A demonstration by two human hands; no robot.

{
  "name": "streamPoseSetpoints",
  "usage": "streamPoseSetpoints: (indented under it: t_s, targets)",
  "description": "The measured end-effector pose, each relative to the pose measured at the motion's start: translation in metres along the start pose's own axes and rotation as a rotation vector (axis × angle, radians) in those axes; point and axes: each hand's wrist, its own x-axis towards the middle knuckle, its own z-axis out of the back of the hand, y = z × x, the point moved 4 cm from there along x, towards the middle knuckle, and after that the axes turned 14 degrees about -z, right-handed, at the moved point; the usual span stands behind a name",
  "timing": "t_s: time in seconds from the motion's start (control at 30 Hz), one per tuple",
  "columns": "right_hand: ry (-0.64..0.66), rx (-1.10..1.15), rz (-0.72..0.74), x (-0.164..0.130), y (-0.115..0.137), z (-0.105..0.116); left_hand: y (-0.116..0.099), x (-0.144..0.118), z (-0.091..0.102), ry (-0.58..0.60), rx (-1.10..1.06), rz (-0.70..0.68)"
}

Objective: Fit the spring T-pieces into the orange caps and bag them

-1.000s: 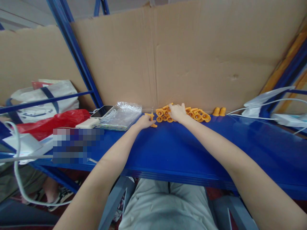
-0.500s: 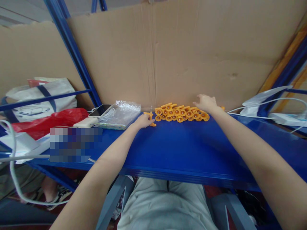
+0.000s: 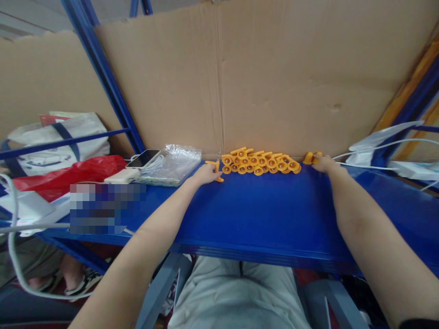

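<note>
Several orange funnel-shaped pieces (image 3: 260,161) lie stacked on the blue shelf against the cardboard, their round hollow ends facing me. At the left end of the stack, my left hand (image 3: 205,173) is closed around an orange piece (image 3: 217,167); parts of it stick out above and below the fingers. My right hand (image 3: 323,163) is to the right of the stack, its fingers bent onto an orange piece (image 3: 318,154). Beside those fingertips stands another orange piece (image 3: 307,158). The right fingertips are partly hidden.
Cardboard (image 3: 274,82) backs the blue shelf (image 3: 260,214). To the left lie clear plastic packets (image 3: 174,167), a phone (image 3: 144,158), a white adapter (image 3: 122,176) and a red bag (image 3: 78,173). White cables and a power strip (image 3: 411,170) are at right.
My right hand has moved right and down from above the stack to the orange pieces at the far right, its fingers closing there. My left hand has stayed in place.
</note>
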Motion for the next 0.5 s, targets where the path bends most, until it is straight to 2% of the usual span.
streamPoseSetpoints:
  t_s: [0.1, 0.33, 0.5]
  targets:
    - [0.064, -0.025, -0.089, -0.004, -0.003, 0.001, -0.002, -0.001, 0.000, 0.013, 0.020, -0.011]
    - [0.001, -0.008, -0.013, -0.009, 0.003, 0.007, -0.003, 0.001, 0.000, 0.007, 0.029, -0.047]
    - [0.031, -0.020, 0.019, -0.009, 0.009, 0.006, -0.002, 0.001, -0.001, 0.008, 0.026, -0.052]
